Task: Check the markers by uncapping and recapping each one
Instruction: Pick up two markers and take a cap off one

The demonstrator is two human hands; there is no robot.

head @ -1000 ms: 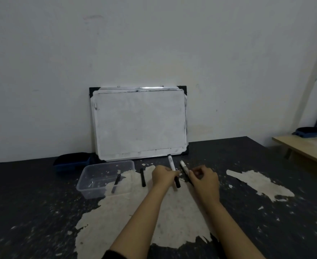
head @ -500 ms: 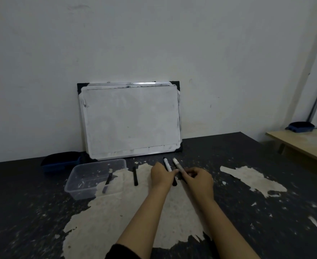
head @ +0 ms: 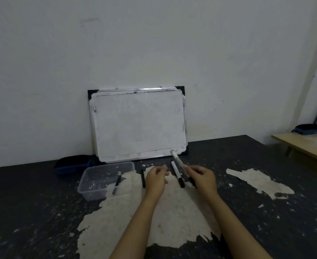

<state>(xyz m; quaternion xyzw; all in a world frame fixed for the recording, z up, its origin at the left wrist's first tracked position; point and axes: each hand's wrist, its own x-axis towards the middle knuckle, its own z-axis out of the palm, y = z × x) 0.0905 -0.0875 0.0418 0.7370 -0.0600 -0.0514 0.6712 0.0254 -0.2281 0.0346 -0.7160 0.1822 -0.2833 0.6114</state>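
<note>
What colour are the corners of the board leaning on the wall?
Black. The board has black corner pieces, clearest in the head view.

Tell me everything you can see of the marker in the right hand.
The marker has a slim white barrel that looks like plastic, with a dark part at the near end hidden in the right hand. It is lifted off the table, tilted, its far tip pointing up-left toward the lower right corner of the whiteboard. Only that hand touches it. Whether the cap is on cannot be told.
</note>
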